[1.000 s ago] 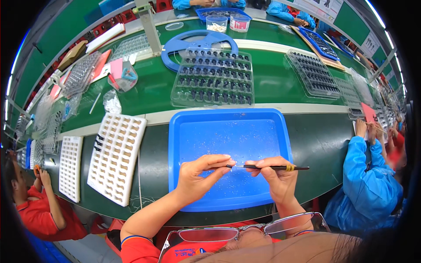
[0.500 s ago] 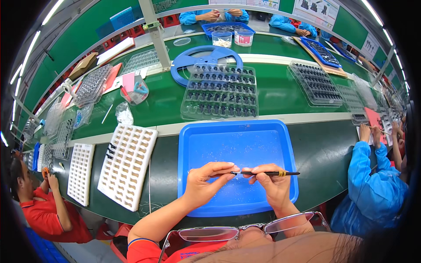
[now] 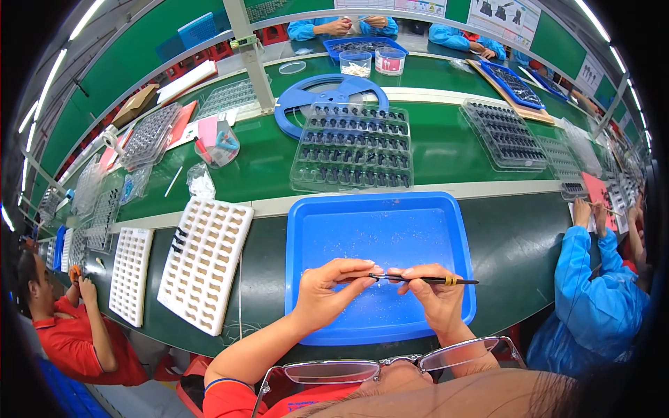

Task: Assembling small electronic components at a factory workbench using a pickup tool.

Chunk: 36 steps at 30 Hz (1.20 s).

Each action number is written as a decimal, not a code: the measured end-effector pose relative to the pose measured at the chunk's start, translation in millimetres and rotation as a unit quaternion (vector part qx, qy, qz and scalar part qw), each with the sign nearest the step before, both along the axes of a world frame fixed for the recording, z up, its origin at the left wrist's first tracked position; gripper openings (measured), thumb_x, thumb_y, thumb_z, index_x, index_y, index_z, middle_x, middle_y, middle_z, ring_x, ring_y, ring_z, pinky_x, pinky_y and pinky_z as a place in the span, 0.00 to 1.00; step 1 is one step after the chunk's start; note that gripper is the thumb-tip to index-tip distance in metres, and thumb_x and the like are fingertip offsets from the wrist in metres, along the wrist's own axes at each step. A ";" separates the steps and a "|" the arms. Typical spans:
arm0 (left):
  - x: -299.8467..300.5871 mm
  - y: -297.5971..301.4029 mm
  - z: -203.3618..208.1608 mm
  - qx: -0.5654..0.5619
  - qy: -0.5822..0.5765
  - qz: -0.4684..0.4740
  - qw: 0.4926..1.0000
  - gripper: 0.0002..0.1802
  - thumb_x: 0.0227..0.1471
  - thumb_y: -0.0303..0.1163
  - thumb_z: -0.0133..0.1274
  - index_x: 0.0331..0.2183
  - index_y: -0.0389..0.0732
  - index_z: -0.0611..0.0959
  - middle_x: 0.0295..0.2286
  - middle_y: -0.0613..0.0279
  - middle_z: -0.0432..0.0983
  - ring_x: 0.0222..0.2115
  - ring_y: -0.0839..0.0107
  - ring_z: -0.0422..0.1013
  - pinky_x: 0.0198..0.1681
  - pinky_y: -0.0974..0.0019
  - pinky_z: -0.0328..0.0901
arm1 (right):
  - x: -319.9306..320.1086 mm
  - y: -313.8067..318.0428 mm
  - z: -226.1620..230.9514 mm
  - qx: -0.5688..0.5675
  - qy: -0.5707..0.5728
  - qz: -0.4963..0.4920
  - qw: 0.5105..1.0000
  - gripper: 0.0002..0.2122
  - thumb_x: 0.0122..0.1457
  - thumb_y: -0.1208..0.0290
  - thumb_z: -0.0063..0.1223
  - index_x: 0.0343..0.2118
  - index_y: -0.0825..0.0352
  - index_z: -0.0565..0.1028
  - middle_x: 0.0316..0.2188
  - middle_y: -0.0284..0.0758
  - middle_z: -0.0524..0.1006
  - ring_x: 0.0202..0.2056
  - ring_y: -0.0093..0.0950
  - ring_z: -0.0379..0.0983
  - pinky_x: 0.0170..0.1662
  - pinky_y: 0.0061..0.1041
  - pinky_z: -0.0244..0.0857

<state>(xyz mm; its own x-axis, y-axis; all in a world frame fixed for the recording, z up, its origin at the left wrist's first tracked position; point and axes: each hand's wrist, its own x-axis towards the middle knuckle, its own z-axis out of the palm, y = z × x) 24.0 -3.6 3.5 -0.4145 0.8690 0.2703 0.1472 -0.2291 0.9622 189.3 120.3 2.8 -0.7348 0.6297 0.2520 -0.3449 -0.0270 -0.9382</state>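
Note:
Over the blue plastic tray [image 3: 369, 233], both of my hands meet at fingertip height. A tiny dark piece [image 3: 374, 276] is pinched between thumb and fingers of my left hand [image 3: 324, 292]; its shape is mostly hidden. My right hand [image 3: 437, 303] grips a slim black pen-like tool [image 3: 461, 281] with a yellow band and a light metal section. The tool lies nearly level, its thin tip touching or very close to the piece at my left fingertips. Small pale crumbs are scattered over the tray floor.
Left of the tray are two white slotted foam trays [image 3: 226, 268], one holding several black parts [image 3: 179, 240]. Beyond stand a clear blister tray of dark parts [image 3: 352, 150], a blue reel [image 3: 293, 104] and a cup of tools [image 3: 221, 145]. Co-workers sit on both sides and opposite.
The tool's back end has dipped slightly, and my right fingers have shifted a little around it. My left hand keeps its pinch. The whole view has moved very slightly.

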 end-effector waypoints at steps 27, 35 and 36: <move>3.8 6.0 -1.8 0.043 0.286 0.011 0.957 0.17 0.41 0.20 0.63 0.38 0.36 0.81 0.33 0.55 0.81 0.33 0.65 0.79 0.35 0.69 0.73 | -6.8 4.1 7.2 -0.023 -0.144 0.095 0.985 0.07 0.54 0.80 0.53 0.36 0.68 0.72 0.29 0.31 0.72 0.27 0.17 0.69 0.30 0.18 0.64; 5.3 4.7 -2.7 0.055 0.316 0.010 0.947 0.18 0.40 0.21 0.64 0.38 0.37 0.82 0.32 0.55 0.81 0.32 0.62 0.79 0.34 0.68 0.73 | -5.8 3.5 3.7 -0.075 -0.140 0.117 0.980 0.07 0.54 0.80 0.53 0.35 0.68 0.71 0.26 0.30 0.72 0.27 0.18 0.70 0.29 0.18 0.64; 5.1 4.8 -2.7 0.055 0.317 0.011 0.947 0.18 0.40 0.21 0.64 0.38 0.37 0.82 0.32 0.55 0.81 0.32 0.62 0.79 0.34 0.68 0.73 | -5.7 3.9 4.1 -0.082 -0.136 0.121 0.980 0.07 0.54 0.80 0.54 0.35 0.68 0.71 0.26 0.30 0.72 0.26 0.18 0.70 0.29 0.18 0.64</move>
<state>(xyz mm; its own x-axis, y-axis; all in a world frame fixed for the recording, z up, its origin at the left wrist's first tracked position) 29.1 1.2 0.8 -0.1558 0.8140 0.5596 0.6922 -0.3142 0.6497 183.7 124.2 6.9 -0.8931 0.4452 -0.0642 -0.0474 -0.2349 -0.9709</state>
